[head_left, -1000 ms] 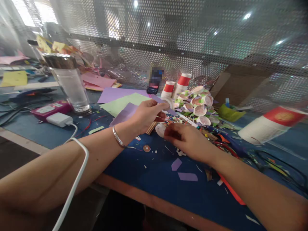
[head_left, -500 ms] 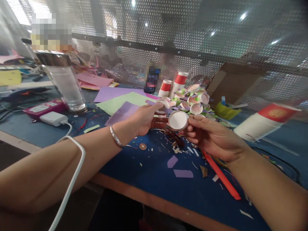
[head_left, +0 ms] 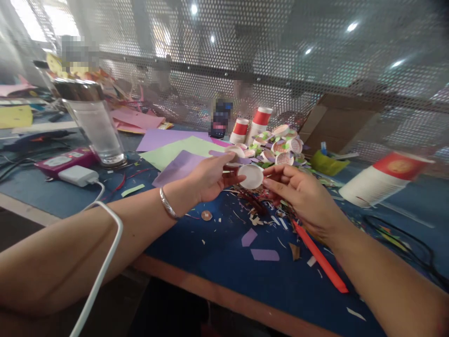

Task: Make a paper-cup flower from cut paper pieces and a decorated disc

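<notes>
My left hand [head_left: 213,175] is closed, its thumb pinching a white round paper-cup bottom [head_left: 236,151] with a purple paper strip beside it. Its lower fingers reach the left rim of a second white paper-cup bottom [head_left: 250,177], which faces me. At that one's right rim are the bent fingertips of my right hand [head_left: 293,189]. Just behind both hands sits a pile of cut cup bottoms [head_left: 284,146] with green and purple paper pieces on them. Paper scraps [head_left: 257,217] lie below my hands.
A tilted stack of paper cups [head_left: 386,180] lies at the right, with upright cup stacks [head_left: 258,124] behind. An orange-red utility knife [head_left: 321,257] lies near the front. A glass bottle [head_left: 98,126], a purple power strip [head_left: 66,161] and a white cable [head_left: 112,234] are at left.
The second cup bottom has moved slightly left, towards my left fingers. My right hand has turned, with its fingers now more on the far side of the rim. My left hand stays nearly still.
</notes>
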Action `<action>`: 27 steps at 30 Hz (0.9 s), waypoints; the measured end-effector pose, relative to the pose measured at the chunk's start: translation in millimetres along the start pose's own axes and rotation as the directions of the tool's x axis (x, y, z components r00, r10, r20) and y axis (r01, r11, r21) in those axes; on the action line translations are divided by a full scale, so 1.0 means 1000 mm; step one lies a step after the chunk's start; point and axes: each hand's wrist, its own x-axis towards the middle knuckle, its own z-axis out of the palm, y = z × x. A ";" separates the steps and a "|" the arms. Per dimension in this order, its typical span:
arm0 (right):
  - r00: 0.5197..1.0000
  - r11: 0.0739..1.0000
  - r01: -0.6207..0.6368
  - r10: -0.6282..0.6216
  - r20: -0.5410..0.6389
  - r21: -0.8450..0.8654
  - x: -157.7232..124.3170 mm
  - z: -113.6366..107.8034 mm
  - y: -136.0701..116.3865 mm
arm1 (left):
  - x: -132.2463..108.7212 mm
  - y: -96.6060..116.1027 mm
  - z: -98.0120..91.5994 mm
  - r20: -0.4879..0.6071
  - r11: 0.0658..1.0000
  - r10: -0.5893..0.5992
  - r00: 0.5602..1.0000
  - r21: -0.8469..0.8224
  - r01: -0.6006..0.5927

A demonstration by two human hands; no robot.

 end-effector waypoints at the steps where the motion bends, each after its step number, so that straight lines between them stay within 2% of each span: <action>1: 0.998 0.996 0.051 -0.053 -0.035 -0.068 0.000 0.000 0.001 | 0.000 -0.001 0.000 -0.006 1.000 0.011 1.000 -0.002 -0.011; 4: 0.981 0.943 0.161 -0.184 -0.053 -0.291 -0.002 0.004 0.003 | -0.001 -0.004 0.002 -0.031 1.000 0.020 0.999 -0.006 -0.021; 8: 0.970 0.858 0.226 -0.242 0.026 -0.461 -0.006 0.012 0.006 | -0.002 -0.008 0.006 -0.068 1.000 -0.003 0.998 -0.025 0.001; 12: 0.954 0.800 0.268 -0.300 0.028 -0.538 -0.006 0.017 0.011 | -0.003 -0.008 0.008 -0.071 0.997 -0.051 0.996 -0.068 0.047; 16: 0.902 0.713 0.353 -0.430 0.019 -0.605 -0.007 0.021 0.010 | -0.008 -0.004 0.009 -0.033 0.988 -0.104 0.994 -0.120 0.100; 20: 0.860 0.632 0.406 -0.509 0.041 -0.660 -0.008 0.025 0.008 | -0.015 -0.001 0.011 -0.011 0.978 -0.142 0.990 -0.159 0.138; 24: 0.853 0.634 0.413 -0.521 0.033 -0.654 -0.009 0.027 0.007 | -0.020 -0.001 0.013 0.005 0.964 -0.169 0.986 -0.207 0.167; 27: 0.837 0.601 0.421 -0.546 0.035 -0.680 -0.010 0.026 0.005 | -0.021 -0.001 0.012 0.003 0.966 -0.176 0.984 -0.189 0.174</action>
